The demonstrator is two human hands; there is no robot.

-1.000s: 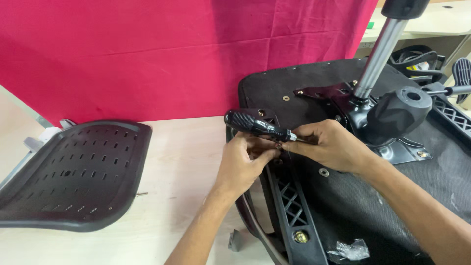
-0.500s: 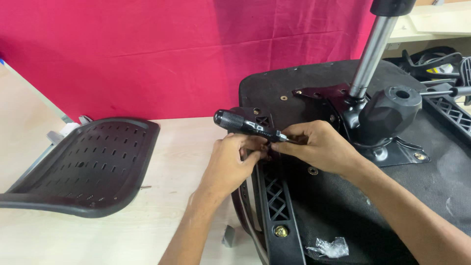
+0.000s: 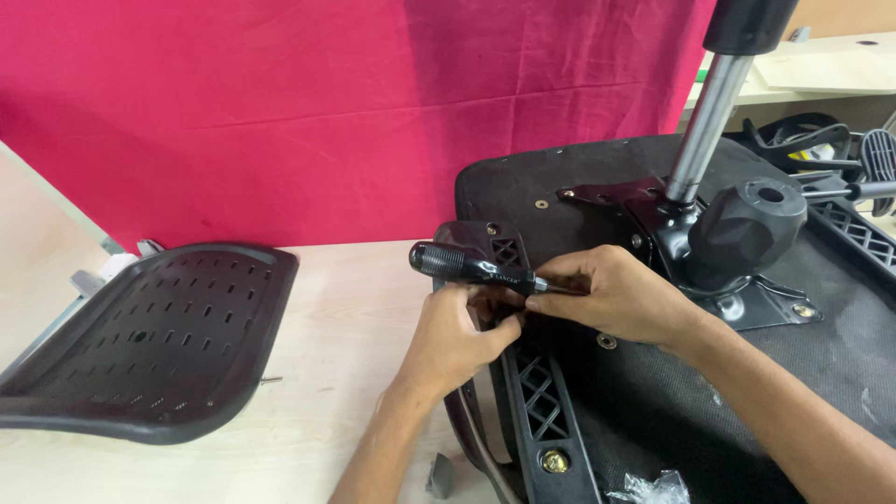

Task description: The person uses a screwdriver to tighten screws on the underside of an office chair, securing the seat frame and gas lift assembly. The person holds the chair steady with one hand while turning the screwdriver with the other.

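- Head view: both forearms come up from the bottom edge and meet at the left rim of an upturned chair seat [image 3: 560,187] lying on the pale wooden worktop [image 3: 327,373].
- The right hand [image 3: 616,297] is clenched around the metal shaft end of a black-handled screwdriver [image 3: 476,268], knuckles up, wrist bent back toward the lower right corner.
- The screwdriver lies nearly level; its long axis runs left to right with a slight downward tilt, ribbed handle pointing left out over the worktop, tip hidden inside the right hand's grip.
- The left hand [image 3: 457,336] sits just under the screwdriver, fingers curled, pinching at the black armrest bracket [image 3: 537,401]; what exactly the fingertips grip, I cannot tell.
- That bracket, with its lattice ribbing and a brass-coloured bolt [image 3: 554,460], runs down along the seat's left edge toward the bottom of the frame.
- Behind the hands, the chair's gas lift column [image 3: 700,131] rises tilted to the upper right from the black metal mechanism plate [image 3: 644,210], with a chunky black knob [image 3: 747,229] beside it.
- At the worktop's left edge lies a perforated black plastic backrest shell [image 3: 149,341], well apart from the hands.
- A red cloth [image 3: 327,103] hangs behind everything, and a crumpled clear plastic bag [image 3: 644,487] sits at the bottom edge on the seat.
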